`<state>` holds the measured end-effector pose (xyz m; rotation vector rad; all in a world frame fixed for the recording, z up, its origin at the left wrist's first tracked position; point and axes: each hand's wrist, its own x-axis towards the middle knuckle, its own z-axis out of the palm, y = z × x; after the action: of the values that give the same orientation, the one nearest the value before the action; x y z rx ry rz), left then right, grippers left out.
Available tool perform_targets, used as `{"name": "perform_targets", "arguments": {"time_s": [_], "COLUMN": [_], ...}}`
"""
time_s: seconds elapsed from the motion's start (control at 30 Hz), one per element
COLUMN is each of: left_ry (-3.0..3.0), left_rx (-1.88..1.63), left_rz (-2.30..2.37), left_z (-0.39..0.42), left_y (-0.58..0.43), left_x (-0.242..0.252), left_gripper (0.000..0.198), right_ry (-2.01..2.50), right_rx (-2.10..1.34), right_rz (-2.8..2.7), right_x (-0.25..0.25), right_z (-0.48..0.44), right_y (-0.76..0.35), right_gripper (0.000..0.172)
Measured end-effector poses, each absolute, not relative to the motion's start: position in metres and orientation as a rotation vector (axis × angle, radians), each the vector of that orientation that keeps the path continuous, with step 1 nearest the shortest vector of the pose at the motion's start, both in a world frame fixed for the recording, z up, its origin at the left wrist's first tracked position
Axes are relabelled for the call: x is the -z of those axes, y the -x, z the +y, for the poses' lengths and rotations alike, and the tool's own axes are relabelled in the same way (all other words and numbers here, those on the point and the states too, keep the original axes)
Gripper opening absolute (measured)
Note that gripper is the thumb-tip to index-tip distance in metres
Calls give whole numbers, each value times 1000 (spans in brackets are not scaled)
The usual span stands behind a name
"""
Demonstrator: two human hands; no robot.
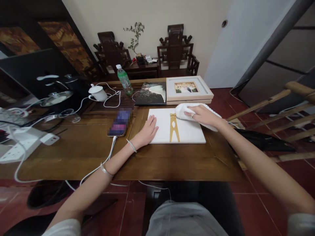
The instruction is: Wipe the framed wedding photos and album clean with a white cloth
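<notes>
1. The white panel (161, 132) lies flat on the table (145, 160), between the person's arms, nearer than the pale frame (209, 96) and the dark picture (147, 99).
2. The left hand (147, 131) rests on the panel's left edge, fingers extended and laid down flat, clasping nothing.
3. The right hand (200, 113) is over the white cloth (180, 112) at the panel's far right part. Its fingers drape across the bunched fabric; whether they pinch it or only press, I cannot tell.
4. The panel looks stiff and fairly light, probably board, so it could slide on the smooth wood under a sideways push; a flat palm on the left edge seems a sound anchor.
5. For lifting, the left and right edges look the best holds, one hand to each, fingertips beneath.
6. The gold strip (171, 129), split into two legs at its near end, looks thin and stiff, perhaps metal. It would make a poor handle: it might bend or work loose. Whether it is hinged cannot be seen.
7. The cloth seems soft and thick, easy to gather anywhere; a loose fold could snag on the strip's far end, just beside it.
</notes>
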<state>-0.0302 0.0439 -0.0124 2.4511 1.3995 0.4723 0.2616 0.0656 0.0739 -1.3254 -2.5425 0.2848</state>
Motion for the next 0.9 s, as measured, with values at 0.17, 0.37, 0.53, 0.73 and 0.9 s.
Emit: {"name": "perform_targets", "arguments": {"time_s": [0.17, 0.37, 0.53, 0.73, 0.9], "left_ry": [-2457, -2442, -2446, -2455, -2469], "left_rx": [-490, -456, -470, -474, -490], "left_rz": [1384, 1402, 1403, 1398, 1383], "left_z": [43, 43, 43, 44, 45], "left_y": [31, 30, 29, 29, 31], "left_x": [11, 11, 11, 12, 14], "left_gripper": [56, 57, 57, 56, 56], "right_ry": [1357, 1324, 1337, 1275, 1325], "right_rx": [-227, -213, -303, -552, -468], "right_rz": [-2486, -2557, -2685, -2766, -2627], "right_x": [-69, -66, -73, -88, -82], "right_z": [89, 35, -41, -61, 3], "right_y": [-252, -253, -263, -274, -276], "right_gripper": [22, 15, 17, 17, 22]}}
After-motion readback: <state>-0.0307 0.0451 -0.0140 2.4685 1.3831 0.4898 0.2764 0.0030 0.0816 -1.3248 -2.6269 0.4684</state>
